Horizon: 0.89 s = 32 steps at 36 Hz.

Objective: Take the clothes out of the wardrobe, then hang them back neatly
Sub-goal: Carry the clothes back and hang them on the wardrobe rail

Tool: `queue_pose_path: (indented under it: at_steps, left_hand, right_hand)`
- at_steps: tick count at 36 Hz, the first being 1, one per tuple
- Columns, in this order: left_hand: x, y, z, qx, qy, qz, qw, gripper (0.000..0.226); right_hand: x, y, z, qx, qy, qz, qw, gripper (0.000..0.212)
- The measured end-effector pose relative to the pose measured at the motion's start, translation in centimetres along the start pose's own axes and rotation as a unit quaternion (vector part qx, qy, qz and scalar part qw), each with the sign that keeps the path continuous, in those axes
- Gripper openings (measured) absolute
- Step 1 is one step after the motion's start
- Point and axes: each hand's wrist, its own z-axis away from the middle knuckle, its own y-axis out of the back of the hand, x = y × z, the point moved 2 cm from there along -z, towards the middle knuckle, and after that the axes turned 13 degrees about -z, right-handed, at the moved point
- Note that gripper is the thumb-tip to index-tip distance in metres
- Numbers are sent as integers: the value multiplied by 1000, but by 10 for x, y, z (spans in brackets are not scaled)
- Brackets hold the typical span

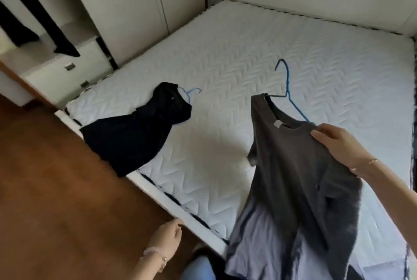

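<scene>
Right grip (338,144) pinches grey T-shirt (293,178) shoulder, shirt draping below, blue hanger (287,85) beyond; left grip (165,238) relaxed.

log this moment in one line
right hand holds grey t-shirt on blue hanger over mattress | left hand empty | black garment lies on mattress

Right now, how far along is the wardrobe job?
Early, in the taking-out phase. Done: a black garment on a light blue hanger lies on the mattress. In hand: the right hand grips a grey T-shirt by its shoulder, on a blue hanger, above the mattress; the left hand hangs free. Left: dark clothes hang in the wardrobe, and rehanging seems not yet begun.
</scene>
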Motion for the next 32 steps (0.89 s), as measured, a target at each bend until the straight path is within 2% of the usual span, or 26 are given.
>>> queue_pose_path:
  at_steps: [7,12,18,22,25,27,32]
  left_hand:
    - [-110,-26,26,11,99,125,987,25]
    - [-194,-40,24,-5,140,186,973,19]
    - [-300,-33,20,-7,192,227,955,46]
    - [-344,-4,12,2,178,210,961,70]
    - [-358,31,-5,14,160,193,968,61]
    - [-361,52,-21,-2,156,195,968,34]
    - [-359,92,-74,6,126,208,970,38]
  right_hand:
    - [-84,-80,0,-7,77,-5,997,23]
    - [-124,-172,-15,-1,81,-43,996,18]
    - [-160,-280,-26,-18,63,-14,998,18]
    - [-168,-326,-37,-16,35,-23,999,19]
    - [-171,-346,-48,-6,12,-34,999,19]
    - [-174,-356,-58,2,-7,-48,999,20]
    - [-177,-378,-92,15,-39,-66,997,22]
